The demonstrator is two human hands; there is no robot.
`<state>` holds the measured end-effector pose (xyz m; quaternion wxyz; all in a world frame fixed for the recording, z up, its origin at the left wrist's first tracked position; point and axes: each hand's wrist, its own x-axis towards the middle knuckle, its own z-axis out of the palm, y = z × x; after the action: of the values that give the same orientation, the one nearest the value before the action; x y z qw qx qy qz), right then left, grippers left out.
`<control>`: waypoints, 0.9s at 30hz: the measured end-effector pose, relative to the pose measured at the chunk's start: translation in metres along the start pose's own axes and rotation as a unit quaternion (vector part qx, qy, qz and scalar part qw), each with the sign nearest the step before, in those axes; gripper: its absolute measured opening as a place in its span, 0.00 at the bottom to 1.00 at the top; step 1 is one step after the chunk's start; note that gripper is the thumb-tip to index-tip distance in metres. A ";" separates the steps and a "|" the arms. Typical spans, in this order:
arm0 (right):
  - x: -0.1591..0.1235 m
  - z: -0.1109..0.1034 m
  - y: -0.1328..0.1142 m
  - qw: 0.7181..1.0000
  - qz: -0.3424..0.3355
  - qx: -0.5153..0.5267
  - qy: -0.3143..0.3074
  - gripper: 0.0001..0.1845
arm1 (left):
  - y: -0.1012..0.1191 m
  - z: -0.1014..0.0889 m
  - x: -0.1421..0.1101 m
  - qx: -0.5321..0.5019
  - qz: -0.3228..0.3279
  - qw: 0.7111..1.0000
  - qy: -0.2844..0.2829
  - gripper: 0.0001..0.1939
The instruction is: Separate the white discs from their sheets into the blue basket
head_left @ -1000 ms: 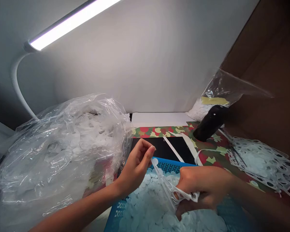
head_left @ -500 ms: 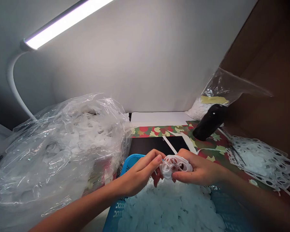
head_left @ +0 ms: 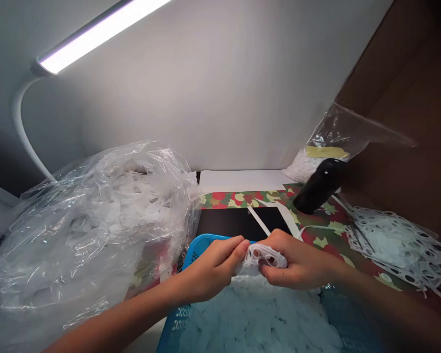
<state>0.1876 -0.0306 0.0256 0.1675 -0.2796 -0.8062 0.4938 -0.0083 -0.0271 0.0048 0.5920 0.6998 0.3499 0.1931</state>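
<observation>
Between my two hands is a bunched white perforated sheet [head_left: 266, 256], with round holes through it. My left hand [head_left: 220, 262] pinches its left side between thumb and fingers. My right hand [head_left: 296, 260] is closed around its right side, the thumb in front. Both hands are above a blue plastic basket [head_left: 202, 239]. Inside that basket lies a heap of thin whitish translucent pieces [head_left: 257, 314]. The fingers behind the sheet are partly hidden.
A clear plastic bag [head_left: 106, 225] full of white pieces stands at left. At right lie perforated white sheets [head_left: 400, 245], with a black object [head_left: 318, 186] and a smaller bag [head_left: 303, 164] behind. A black flat panel [head_left: 224, 223] lies beyond the basket. A lamp [head_left: 103, 37] shines above.
The perforated sheet has become more folded and squeezed. My left hand's fingers have closed onto its left side, and my right hand has curled tighter around it.
</observation>
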 end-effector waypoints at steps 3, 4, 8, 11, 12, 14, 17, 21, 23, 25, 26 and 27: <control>-0.001 -0.001 0.001 1.000 0.006 0.010 0.023 0.11 | 0.003 0.001 -0.001 0.086 0.052 0.993 0.060 0.20; -0.002 -0.002 0.002 0.999 0.008 0.011 0.031 0.11 | 0.004 0.002 -0.001 0.110 0.067 0.989 0.073 0.20; -0.003 -0.004 0.002 0.998 0.007 0.029 0.048 0.09 | 0.009 0.000 -0.004 0.117 0.070 0.988 0.066 0.20; -0.002 -0.007 0.000 0.994 0.025 0.082 0.064 0.08 | 0.011 -0.003 -0.007 0.062 0.049 0.996 0.031 0.19; -0.002 -0.008 -0.001 0.991 0.035 0.105 0.071 0.09 | 0.011 -0.004 -0.007 0.041 0.043 0.998 0.013 0.19; -0.002 -0.010 -0.004 0.985 0.054 0.143 0.082 0.11 | 0.011 -0.005 -0.008 -0.002 0.037 0.999 -0.022 0.18; -0.002 -0.013 -0.007 0.979 0.091 0.159 0.090 0.16 | 0.008 -0.004 -0.009 -0.053 0.045 0.996 -0.056 0.16; -0.001 -0.012 -0.001 0.972 0.113 0.176 0.102 0.18 | 0.007 -0.002 -0.010 -0.078 0.048 0.993 -0.079 0.11; -0.001 -0.010 0.003 0.973 0.093 0.182 0.106 0.17 | 0.008 -0.002 -0.009 -0.087 0.042 0.992 -0.083 0.10; -0.001 -0.008 0.005 0.976 0.078 0.168 0.111 0.14 | 0.009 -0.002 -0.008 -0.099 0.033 0.991 -0.089 0.10; -0.001 -0.008 0.005 0.979 0.073 0.155 0.114 0.14 | 0.010 -0.003 -0.008 -0.104 0.025 0.990 -0.093 0.11; 0.000 -0.007 0.005 0.981 0.068 0.139 0.114 0.13 | 0.010 -0.003 -0.007 -0.107 0.015 0.989 -0.097 0.11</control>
<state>0.1933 -0.0240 0.0248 0.2614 -0.3626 -0.6841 0.5764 -0.0130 -0.0306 0.0162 0.6919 0.6526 0.2581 0.1696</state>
